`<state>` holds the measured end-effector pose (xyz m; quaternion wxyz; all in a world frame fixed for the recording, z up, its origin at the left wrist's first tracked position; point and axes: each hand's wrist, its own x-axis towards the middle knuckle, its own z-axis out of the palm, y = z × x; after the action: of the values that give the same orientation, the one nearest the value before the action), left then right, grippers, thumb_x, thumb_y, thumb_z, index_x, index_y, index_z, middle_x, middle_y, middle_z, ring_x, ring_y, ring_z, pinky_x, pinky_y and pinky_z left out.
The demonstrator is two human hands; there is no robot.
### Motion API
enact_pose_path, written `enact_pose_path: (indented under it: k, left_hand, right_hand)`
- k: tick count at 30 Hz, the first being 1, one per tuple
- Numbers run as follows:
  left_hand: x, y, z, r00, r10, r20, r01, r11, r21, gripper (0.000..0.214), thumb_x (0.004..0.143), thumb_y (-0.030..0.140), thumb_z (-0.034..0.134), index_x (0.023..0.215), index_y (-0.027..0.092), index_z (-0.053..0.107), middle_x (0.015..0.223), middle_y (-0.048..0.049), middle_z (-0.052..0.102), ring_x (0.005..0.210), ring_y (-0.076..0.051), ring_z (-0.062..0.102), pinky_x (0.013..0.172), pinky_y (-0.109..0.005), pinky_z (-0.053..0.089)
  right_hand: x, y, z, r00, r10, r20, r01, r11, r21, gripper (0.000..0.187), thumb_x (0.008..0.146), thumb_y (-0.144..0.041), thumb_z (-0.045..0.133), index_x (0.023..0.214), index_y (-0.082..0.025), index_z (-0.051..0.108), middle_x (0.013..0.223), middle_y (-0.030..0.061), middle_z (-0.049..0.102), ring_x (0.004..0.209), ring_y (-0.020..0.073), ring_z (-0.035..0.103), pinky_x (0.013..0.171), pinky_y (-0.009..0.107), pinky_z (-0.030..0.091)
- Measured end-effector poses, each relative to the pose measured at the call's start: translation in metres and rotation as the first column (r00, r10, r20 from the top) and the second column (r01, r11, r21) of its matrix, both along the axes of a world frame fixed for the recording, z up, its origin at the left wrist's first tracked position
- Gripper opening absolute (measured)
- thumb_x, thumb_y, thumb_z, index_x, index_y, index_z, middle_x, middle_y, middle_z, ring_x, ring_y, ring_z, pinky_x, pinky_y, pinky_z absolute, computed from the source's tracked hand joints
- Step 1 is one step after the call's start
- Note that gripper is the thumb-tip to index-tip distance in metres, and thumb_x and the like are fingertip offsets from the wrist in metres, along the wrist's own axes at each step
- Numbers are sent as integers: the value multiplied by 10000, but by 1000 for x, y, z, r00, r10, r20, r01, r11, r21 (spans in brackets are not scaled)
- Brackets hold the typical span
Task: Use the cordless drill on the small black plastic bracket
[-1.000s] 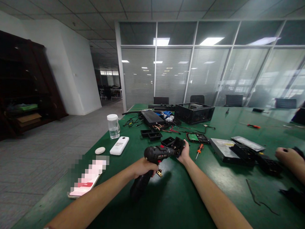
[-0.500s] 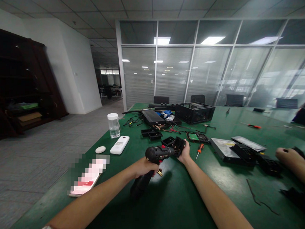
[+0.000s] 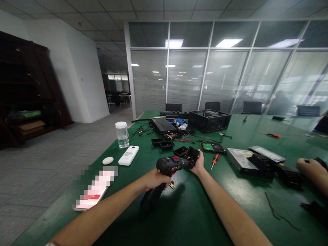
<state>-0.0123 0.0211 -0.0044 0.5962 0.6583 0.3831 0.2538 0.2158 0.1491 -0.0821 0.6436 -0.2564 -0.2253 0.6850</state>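
My left hand [image 3: 158,181] has its fingers wrapped round the drill [image 3: 166,166]. My right hand [image 3: 198,164] holds a black part [image 3: 192,154] at the drill's tip.

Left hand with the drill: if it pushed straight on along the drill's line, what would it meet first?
Most likely the black part held in the right hand; the drill overlaps it at its front end in this view, so whether they touch is unclear.
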Motion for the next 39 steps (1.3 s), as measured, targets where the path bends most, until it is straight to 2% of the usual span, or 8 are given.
enact_pose_path:
  k: [9, 22, 39]
  left_hand:
    - [0, -1, 2, 1000, 0, 7, 0, 1000, -23, 63, 565, 175, 519, 538, 121, 503, 511, 0, 497, 491, -105, 449, 509, -250, 359]
    - [-3, 5, -8, 1000, -15, 17, 15, 1000, 10, 56, 569, 170, 509, 573, 116, 518, 546, -8, 510, 498, -106, 462, 512, -249, 371]
    - [-3, 5, -6, 999, -28, 46, 29, 1000, -12, 49, 572, 157, 508, 585, 113, 526, 542, -8, 506, 491, -110, 463, 510, -259, 372]
  right_hand:
    - [1, 2, -2, 1000, 1, 12, -1, 1000, -2, 446, 731, -545, 356, 705, -175, 605, 590, 54, 622, 562, 199, 585, 518, 322, 460]
    - [0, -1, 1, 1000, -10, -20, 10, 1000, -4, 395, 711, -523, 408, 725, -181, 605, 623, 44, 632, 607, 203, 598, 541, 324, 469]
    - [1, 0, -1, 1000, 2, -15, -1, 1000, 6, 424, 712, -536, 398, 723, -174, 619, 630, 52, 628, 639, 212, 597, 566, 336, 472]
